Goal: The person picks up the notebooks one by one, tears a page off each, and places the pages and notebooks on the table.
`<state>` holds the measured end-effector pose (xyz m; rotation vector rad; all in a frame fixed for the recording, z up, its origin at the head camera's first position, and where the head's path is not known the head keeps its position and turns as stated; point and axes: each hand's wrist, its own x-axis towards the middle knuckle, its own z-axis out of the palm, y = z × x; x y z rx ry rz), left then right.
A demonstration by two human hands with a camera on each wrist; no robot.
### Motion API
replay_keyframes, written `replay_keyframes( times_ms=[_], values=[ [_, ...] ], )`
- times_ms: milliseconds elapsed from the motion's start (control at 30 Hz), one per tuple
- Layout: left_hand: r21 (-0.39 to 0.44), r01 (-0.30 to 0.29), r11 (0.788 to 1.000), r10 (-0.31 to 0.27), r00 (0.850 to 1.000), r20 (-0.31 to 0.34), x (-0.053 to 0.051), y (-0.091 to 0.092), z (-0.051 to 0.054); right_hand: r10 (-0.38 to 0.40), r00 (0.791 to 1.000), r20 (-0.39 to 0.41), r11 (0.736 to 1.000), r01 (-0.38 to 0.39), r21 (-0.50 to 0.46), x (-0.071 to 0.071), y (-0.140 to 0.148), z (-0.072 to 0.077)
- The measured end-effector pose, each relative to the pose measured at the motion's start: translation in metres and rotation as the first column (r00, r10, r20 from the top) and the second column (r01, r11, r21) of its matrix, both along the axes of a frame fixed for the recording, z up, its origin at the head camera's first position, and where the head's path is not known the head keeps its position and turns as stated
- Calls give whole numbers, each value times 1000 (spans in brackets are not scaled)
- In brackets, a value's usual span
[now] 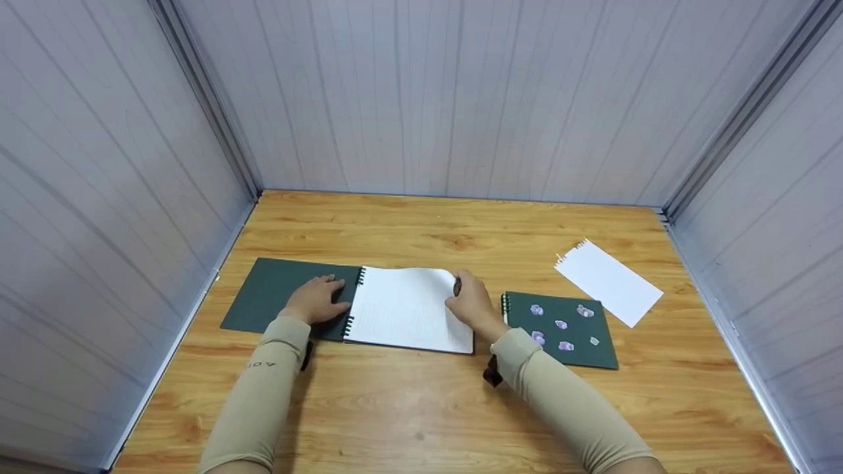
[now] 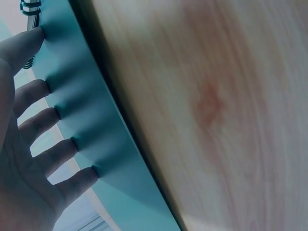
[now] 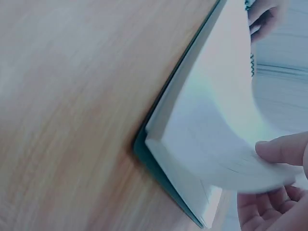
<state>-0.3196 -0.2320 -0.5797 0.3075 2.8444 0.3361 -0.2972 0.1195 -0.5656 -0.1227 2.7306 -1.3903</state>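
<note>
The open notebook lies on the wooden counter, left of the middle, with its cover folded out flat to the left of the wire binding. To its right lies a green notebook with purple stickers; the right sleeve crosses over its near left corner. Beyond that, a white loose sheet with a ragged edge lies at a slant, just beside the sticker notebook's far right corner; whether they touch I cannot tell.

The right hand has its grip clamped on a page at the right edge. The right wrist view shows the thumb above and fingers below, the page bowed up off the stack, and the green back cover jutting past the paper, details too small from the head. The left hand has its grip apart; the left wrist view shows the fingers spread, tips on the cover, thumb near the binding.

Counter stretches on the near side of the open notebook and behind it to the back wall.
</note>
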Motion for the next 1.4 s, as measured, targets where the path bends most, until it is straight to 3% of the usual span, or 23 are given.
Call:
replay_keyframes(
  times_ms=[133,267,467,633,733,900,1067,1233,1400],
  values=[
    [-4,3,1000,-3,1000,-7,0,-2,0,-4,999,39,999,6,-45,1,5,-2],
    [-8,9,1000,-9,1000,-5,1,-2,0,-37,986,162,999,43,-34,1,11,-8],
    [0,9,1000,-10,1000,-4,2,0,2,-102,928,359,972,169,-161,-1,22,-6],
    [6,7,1000,-7,1000,-7,4,-1,1,-124,886,447,955,229,-190,2,24,0],
    [10,15,1000,-15,1000,-10,4,-2,1,-124,889,441,965,212,-155,7,21,-5],
    [14,36,999,-36,999,-16,3,-2,-1,-132,910,393,986,162,-44,16,18,-16],
    [12,39,999,-39,999,-9,1,-3,-2,-145,933,330,989,137,46,22,17,-20],
    [6,36,999,-36,999,-13,1,-2,-1,-136,942,306,991,125,54,24,18,-22],
    [19,33,999,-33,999,-6,3,-4,2,-109,945,309,992,123,-26,24,21,-26]
  ],
)
